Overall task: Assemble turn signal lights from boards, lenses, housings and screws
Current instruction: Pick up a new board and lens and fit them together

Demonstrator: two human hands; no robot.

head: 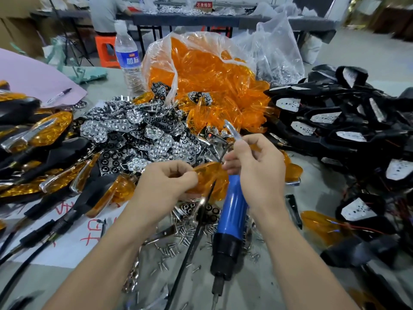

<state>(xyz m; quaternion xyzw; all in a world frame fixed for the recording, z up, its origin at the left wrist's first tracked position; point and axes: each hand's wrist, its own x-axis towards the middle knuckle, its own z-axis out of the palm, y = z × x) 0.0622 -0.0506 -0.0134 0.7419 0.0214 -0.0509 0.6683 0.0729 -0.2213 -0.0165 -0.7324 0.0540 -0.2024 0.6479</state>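
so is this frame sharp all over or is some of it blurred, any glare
Head view: the centre is fairly sharp, with the left hand pinching the orange lens and the right hand holding a silver strip; the edges smear, notably the black housings at lower right; the wide angle tilts the water bottle; a white glare streak runs down the blue screwdriver.

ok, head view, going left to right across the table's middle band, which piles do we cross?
assembled amber lights → chrome reflector pile → bag of orange lenses → black housings with boards
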